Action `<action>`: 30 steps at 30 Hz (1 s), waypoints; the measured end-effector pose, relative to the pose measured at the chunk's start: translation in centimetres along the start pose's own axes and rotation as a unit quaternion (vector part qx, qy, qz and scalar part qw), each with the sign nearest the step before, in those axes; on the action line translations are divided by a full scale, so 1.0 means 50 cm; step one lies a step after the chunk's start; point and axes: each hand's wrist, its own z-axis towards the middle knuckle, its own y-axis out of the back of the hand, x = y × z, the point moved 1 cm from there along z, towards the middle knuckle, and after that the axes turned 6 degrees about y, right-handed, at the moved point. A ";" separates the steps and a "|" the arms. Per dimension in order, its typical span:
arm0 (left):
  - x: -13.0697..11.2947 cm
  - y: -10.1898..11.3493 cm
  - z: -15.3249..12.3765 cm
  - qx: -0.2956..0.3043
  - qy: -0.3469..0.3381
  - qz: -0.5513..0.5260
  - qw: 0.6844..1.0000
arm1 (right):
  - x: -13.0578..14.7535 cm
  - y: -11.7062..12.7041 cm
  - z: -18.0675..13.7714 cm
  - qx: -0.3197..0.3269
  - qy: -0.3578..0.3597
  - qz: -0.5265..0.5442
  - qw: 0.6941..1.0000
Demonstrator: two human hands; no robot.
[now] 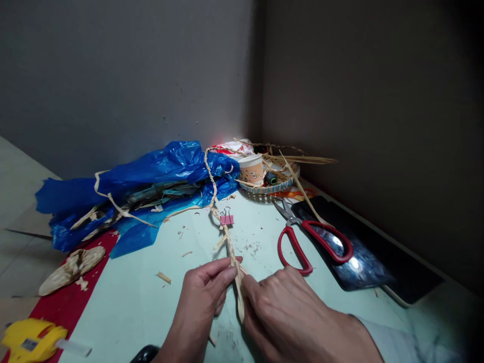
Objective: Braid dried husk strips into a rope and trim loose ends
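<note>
A braided straw cord runs from the blue plastic sheet down the pale green table to my hands. A pink binder clip is clamped on it partway along. My left hand pinches the cord's near end between thumb and fingers. My right hand is closed on the loose straw strands right beside it, knuckles up. The two hands almost touch.
Red-handled scissors lie to the right, partly on a dark glossy slab. A woven tray with a paper cup and straw sits at the back. Crumpled blue plastic is at left, dried husk and a yellow tool near left.
</note>
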 end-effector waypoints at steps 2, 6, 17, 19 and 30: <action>-0.004 -0.002 -0.006 -0.012 -0.003 -0.013 1.000 | -0.007 0.008 0.007 0.027 0.006 0.034 0.999; -0.008 -0.001 -0.015 -0.006 -0.016 -0.026 1.000 | -0.040 0.030 0.024 -0.003 -0.053 0.122 0.991; -0.003 0.002 -0.008 -0.017 -0.025 -0.037 0.999 | -0.087 -0.009 0.047 0.035 -0.056 0.508 0.859; -0.003 0.001 -0.009 -0.027 -0.024 -0.040 0.999 | -0.087 -0.010 0.050 0.037 -0.061 0.537 0.841; -0.007 0.003 -0.012 -0.040 -0.018 -0.023 0.999 | -0.088 0.013 0.033 0.013 -0.057 0.374 0.926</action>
